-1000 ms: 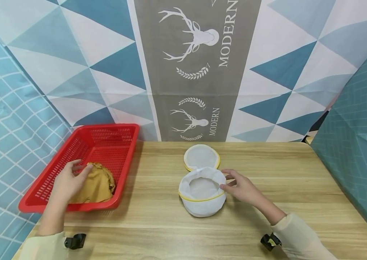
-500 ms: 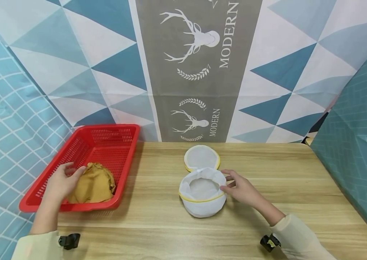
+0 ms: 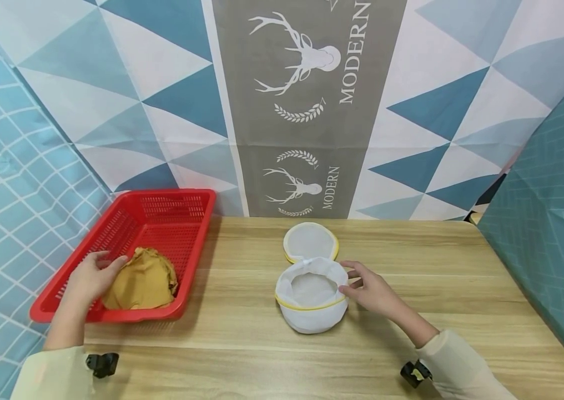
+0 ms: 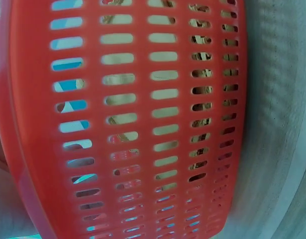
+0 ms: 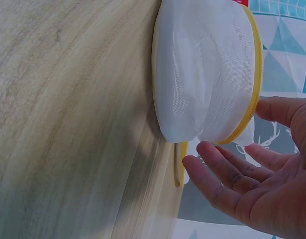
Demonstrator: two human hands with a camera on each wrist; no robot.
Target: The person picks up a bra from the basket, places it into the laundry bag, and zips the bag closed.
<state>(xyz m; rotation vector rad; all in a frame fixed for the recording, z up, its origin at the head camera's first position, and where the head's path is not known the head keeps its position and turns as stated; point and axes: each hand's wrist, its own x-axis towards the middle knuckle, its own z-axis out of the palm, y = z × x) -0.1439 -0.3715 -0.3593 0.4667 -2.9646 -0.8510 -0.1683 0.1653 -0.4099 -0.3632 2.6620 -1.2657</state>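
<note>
On table [image 3: 242, 355], basket [image 3: 177, 236] with cloth [image 3: 142, 281] inside, left of bag [image 3: 314, 321]; lid [image 3: 310, 241] behind bag.

Bright, even light in the head view, pale sheen toward the table's [image 3: 262, 361] near edge, soft shadow right of the red basket [image 3: 198, 250], left wrist view dimmer, wood grain bowed and soft in the right wrist view, faint shadow beside the white mesh bag [image 5: 207, 74].

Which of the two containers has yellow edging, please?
The round white bag with its lid open: its rim is edged yellow, while the basket has a red rim.
</note>
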